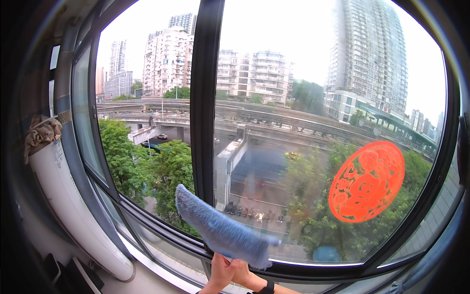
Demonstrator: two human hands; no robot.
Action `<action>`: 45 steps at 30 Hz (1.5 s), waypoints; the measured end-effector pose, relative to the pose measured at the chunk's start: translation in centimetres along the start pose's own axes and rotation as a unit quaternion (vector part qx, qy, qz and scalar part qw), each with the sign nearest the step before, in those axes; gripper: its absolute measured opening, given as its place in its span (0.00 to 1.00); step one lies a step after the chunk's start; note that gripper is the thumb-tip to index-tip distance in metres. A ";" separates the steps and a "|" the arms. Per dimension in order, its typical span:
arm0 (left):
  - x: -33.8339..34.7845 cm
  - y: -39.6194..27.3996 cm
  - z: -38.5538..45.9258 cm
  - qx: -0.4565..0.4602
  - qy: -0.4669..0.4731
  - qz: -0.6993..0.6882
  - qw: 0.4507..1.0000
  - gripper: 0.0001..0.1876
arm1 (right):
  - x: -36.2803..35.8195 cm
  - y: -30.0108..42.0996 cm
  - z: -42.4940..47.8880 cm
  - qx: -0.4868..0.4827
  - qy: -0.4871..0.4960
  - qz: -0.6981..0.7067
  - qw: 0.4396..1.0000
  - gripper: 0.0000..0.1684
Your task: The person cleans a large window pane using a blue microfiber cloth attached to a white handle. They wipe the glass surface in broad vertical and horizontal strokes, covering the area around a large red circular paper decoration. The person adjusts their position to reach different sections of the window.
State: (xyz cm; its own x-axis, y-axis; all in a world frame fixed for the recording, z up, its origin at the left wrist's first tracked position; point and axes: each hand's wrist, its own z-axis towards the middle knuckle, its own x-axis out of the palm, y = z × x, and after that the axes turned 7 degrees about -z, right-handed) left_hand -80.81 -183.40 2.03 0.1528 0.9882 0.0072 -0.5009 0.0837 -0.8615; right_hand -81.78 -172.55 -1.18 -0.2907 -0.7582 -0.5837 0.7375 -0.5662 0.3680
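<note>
A blue fluffy cloth-covered window cleaning head is held up at the window's lower middle, beside the dark vertical frame bar. Just below it, my left hand and my right hand are closed together; the cleaning head covers most of what they grip, seemingly its handle. A dark band circles my right wrist. The right window pane looks hazy and streaked. On its right side is a red oval paper-cut decoration. Near the pane's bottom edge a round blue thing shows; whether it lies inside or outside is unclear.
At left stands a tall white rounded appliance with a crumpled cloth or bag on top. Dark objects sit near its base. The black window frame divides the panes. Outside are trees, an elevated road and buildings.
</note>
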 end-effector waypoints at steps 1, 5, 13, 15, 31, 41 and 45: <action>0.2 -0.3 -0.1 0.025 -0.013 -0.014 1.000 0.29 | -0.5 0.1 -0.2 -0.014 0.009 0.003 1.000 0.31; 2.5 -4.6 1.7 0.212 -0.115 0.047 0.969 0.09 | -2.0 0.5 0.8 -0.059 0.017 0.008 0.998 0.27; 1.6 -1.1 0.5 0.087 -0.122 -0.116 0.982 0.11 | -7.3 1.9 0.9 -0.072 -0.054 -0.138 0.986 0.28; 1.5 -2.2 0.5 0.084 -0.186 -0.212 0.956 0.13 | -9.1 -1.0 -0.3 -0.082 -0.094 -0.263 0.957 0.25; -0.3 -1.8 1.6 0.078 -0.343 -0.149 0.924 0.20 | -17.2 -12.4 -5.9 -0.042 -0.216 -0.594 0.774 0.18; -4.1 -1.2 3.8 0.107 -0.305 -0.130 0.937 0.16 | -19.4 -14.2 -8.8 -0.025 -0.186 -0.616 0.765 0.22; -6.0 0.6 5.7 0.125 -0.285 -0.116 0.943 0.17 | -21.8 -14.3 -10.1 -0.016 -0.183 -0.638 0.748 0.24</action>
State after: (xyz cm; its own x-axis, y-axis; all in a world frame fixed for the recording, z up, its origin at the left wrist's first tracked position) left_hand -86.89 -188.52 4.34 -0.1639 0.8421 0.5138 -0.7068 0.2630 -0.6567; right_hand -79.80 -144.68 -1.00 -0.9134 0.3516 -0.2052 -0.2701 -0.9005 -0.3408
